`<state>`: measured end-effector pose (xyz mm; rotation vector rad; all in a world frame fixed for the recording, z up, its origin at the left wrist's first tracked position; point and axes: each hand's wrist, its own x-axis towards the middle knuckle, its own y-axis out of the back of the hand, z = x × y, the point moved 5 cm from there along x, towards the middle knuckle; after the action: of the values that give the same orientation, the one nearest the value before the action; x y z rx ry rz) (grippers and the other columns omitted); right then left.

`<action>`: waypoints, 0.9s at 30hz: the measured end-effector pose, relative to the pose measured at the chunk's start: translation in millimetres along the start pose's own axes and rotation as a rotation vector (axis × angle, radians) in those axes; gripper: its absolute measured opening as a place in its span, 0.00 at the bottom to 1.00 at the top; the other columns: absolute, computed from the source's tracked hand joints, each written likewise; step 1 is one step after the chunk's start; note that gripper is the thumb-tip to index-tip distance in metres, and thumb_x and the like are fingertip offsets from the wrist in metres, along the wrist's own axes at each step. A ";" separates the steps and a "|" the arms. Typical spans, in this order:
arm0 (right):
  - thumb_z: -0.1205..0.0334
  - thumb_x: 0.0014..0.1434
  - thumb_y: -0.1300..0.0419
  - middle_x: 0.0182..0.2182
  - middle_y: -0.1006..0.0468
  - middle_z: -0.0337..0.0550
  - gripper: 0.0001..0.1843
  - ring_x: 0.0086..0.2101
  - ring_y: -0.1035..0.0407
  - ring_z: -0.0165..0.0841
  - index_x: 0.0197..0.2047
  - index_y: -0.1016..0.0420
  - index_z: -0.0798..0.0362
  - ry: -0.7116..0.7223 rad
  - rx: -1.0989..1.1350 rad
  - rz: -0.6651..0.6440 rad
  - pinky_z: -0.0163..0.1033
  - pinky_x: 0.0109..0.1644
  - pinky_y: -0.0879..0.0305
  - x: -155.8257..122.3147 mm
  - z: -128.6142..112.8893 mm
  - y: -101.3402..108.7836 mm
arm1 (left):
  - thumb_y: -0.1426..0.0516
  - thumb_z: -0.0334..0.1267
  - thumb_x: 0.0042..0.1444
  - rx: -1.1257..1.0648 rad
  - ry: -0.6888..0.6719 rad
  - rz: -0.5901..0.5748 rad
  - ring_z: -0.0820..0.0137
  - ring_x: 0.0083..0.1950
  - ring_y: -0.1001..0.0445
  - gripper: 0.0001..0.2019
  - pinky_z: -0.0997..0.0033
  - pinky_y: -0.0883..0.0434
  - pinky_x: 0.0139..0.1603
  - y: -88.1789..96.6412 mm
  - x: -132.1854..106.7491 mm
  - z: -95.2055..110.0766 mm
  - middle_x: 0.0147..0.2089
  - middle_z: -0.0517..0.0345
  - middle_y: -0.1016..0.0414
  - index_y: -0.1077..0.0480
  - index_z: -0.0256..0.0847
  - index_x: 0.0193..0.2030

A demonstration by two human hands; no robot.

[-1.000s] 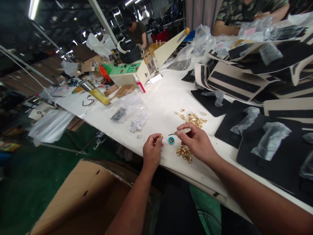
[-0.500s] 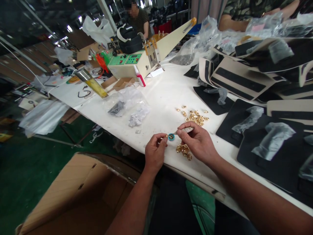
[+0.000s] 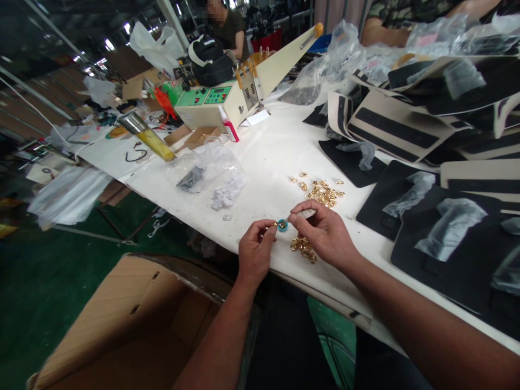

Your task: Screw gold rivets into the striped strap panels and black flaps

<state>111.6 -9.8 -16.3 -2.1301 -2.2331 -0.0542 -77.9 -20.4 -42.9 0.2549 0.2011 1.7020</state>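
Observation:
My left hand [image 3: 255, 252] pinches a small gold metal fitting [image 3: 275, 223] between thumb and fingertips. Right beside that fitting is a small round blue dish [image 3: 282, 225] with a dark centre; whether it rests on the table, I cannot tell. In my right hand [image 3: 331, 233], closed in a pen-like grip, is a thin tool with a whitish wrapped handle [image 3: 306, 213]. Its tip points at the dish. One heap of gold fittings [image 3: 303, 249] lies under my right hand, partly hidden by it. Another scattered heap of gold fittings [image 3: 323, 193] lies farther back.
Black and beige panels [image 3: 394, 127] with plastic wrap cover the right side. A cream machine [image 3: 215, 108], a red-and-white bottle [image 3: 228, 125], a glass flask [image 3: 148, 136] and a plastic bag [image 3: 221, 168] stand or lie farther back. An open cardboard box [image 3: 122, 314] is below left. Other people sit beyond.
The view has shifted slightly, so everything appears a little farther left and up. Both hands keep the same grips around the blue dish.

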 end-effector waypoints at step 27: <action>0.44 0.63 0.32 0.25 0.24 0.37 0.18 0.25 0.30 0.31 0.37 0.24 0.51 0.016 0.225 0.207 0.37 0.30 0.34 23.1 -8.1 53.7 | 0.37 0.40 0.64 0.289 -0.299 -0.071 0.69 0.42 0.21 0.06 0.72 0.28 0.37 -12.3 -6.1 25.2 0.43 0.57 0.17 0.17 0.45 0.42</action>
<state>164.3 15.3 -7.3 -2.2106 -1.8947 0.1783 -58.2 -25.0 -22.5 0.7033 0.2302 1.5403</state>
